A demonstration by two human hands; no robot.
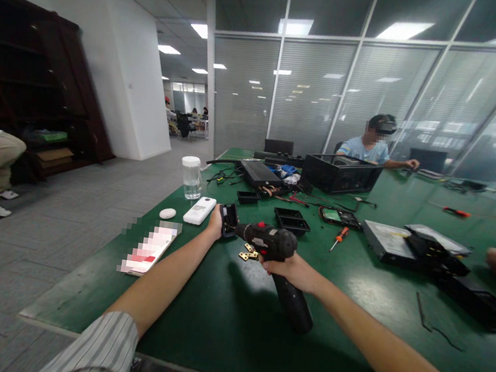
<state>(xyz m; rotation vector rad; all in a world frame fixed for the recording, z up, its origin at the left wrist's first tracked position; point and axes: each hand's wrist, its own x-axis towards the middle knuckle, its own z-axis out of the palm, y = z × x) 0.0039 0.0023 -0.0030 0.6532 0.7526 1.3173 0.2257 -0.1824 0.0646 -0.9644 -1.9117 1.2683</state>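
Observation:
My right hand (290,270) is wrapped round the grip of a black cordless drill (270,240) with red buttons. Its chuck points left, toward a small black plastic box (228,220) that my left hand (215,222) holds on edge above the table. The drill's tip is at the box's open side; whether it touches anything inside I cannot tell. Beneath the drill lie several small brass-coloured plates (248,252). Just beyond the drill sits a black tray with compartments (291,221), and a smaller black tray (247,197) lies behind the box.
Left of my hands are a white device (199,210), a round white disc (167,213), a phone-like slab (153,250) and a water bottle (191,178). An orange screwdriver (339,239), a hard drive (340,216) and a metal drive unit (385,242) lie right. Another person (367,144) sits across.

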